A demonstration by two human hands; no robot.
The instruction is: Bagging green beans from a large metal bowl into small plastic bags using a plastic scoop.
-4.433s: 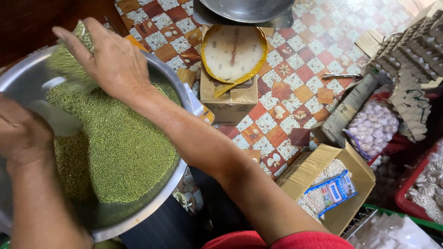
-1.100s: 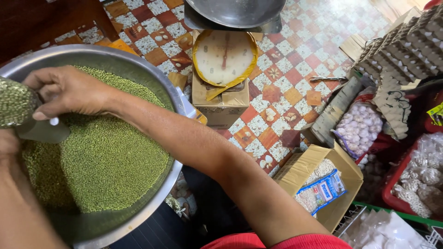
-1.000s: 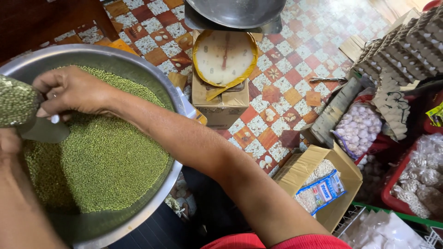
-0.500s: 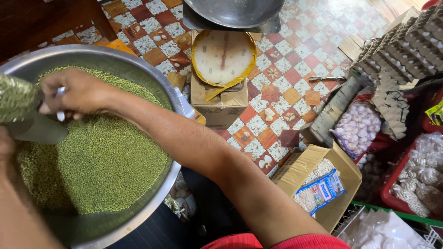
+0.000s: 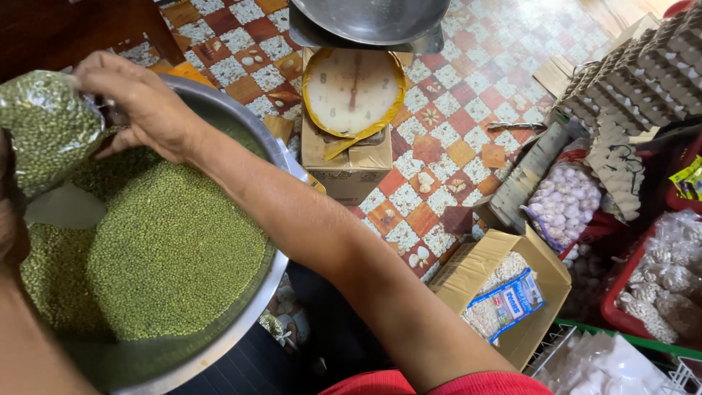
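While the right hand (image 5: pixel 142 110) pinches the top of a clear bag (image 5: pixel 44 124) full of green beans, the bag hangs over the far left rim of the metal bowl (image 5: pixel 281 157). The left hand (image 5: pixel 9 212) sits at the bag's near side, its fingers out of view. More beans (image 5: pixel 168 249) heap inside the bowl.
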